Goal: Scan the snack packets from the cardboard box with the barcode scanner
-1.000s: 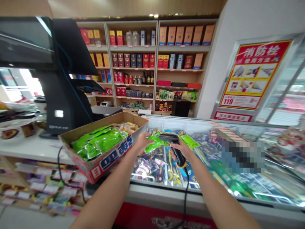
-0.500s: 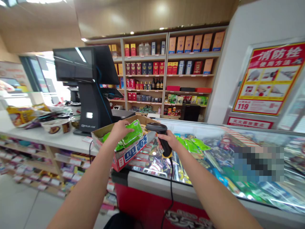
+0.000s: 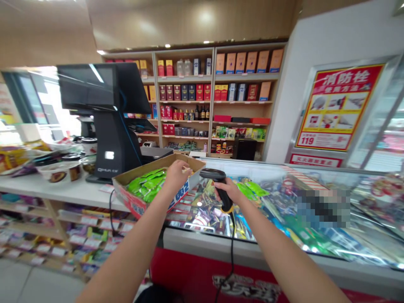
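Note:
My left hand hangs over the far right part of an open cardboard box, its fingers close to the box's back rim and no packet visible in them. The box holds bright green foil packets and some yellow packs behind them. My right hand is shut around the grip of a black corded barcode scanner, above the glass top of a display freezer. Green packets lie beneath that glass, to the right of the scanner.
The box rests against the freezer's end, beside a white counter with a black POS terminal and food bowls. The scanner cable hangs over the freezer's red front. Wooden shelves of boxed goods stand behind; a red safety poster hangs right.
The green packet held in my left hand is no longer visible there. That hand has moved right, toward the box's far end. The scanner stays in my right hand, and the view has shifted slightly.

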Demonstrator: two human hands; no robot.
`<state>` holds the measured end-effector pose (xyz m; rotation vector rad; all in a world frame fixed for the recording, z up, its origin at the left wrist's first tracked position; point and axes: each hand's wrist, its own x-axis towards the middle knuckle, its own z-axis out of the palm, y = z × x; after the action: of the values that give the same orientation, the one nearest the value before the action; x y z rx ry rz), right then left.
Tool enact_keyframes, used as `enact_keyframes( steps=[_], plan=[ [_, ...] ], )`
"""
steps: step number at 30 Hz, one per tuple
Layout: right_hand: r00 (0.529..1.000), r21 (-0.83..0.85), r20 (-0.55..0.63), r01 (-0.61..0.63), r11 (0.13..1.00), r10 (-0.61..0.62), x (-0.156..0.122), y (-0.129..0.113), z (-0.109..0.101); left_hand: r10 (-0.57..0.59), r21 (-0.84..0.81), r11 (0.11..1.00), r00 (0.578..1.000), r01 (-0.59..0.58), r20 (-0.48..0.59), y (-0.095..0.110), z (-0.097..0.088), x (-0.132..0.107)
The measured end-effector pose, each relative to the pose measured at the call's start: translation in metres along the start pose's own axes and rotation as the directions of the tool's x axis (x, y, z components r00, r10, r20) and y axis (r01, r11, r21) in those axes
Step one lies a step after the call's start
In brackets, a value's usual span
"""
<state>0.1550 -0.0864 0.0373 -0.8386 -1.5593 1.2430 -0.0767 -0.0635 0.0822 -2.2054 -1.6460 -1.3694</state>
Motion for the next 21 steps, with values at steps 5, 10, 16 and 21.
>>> enact_keyframes(
  steps=[5,10,16,21],
  plan=[
    [0.991,-0.024,-0.128,-0.041,0.999,0.038,-0.01,0.015,-0.043,-0.006,-0.043,0.999,0.943,0.021,0.333,0.028,0.084,-0.01],
    [0.977,-0.002,-0.203,-0.065,0.998,0.063,-0.017,0.034,-0.078,-0.163,0.071,0.987,0.882,0.147,0.442,0.04,0.148,-0.018],
    [0.967,0.066,-0.24,-0.075,0.995,0.089,-0.019,0.059,-0.098,-0.263,0.172,0.962,0.884,0.211,0.386,0.05,0.194,-0.015],
    [0.959,0.103,-0.265,-0.076,0.992,0.101,-0.022,0.069,-0.103,-0.267,0.186,0.959,0.9,0.213,0.345,0.041,0.218,-0.016]
  ],
)
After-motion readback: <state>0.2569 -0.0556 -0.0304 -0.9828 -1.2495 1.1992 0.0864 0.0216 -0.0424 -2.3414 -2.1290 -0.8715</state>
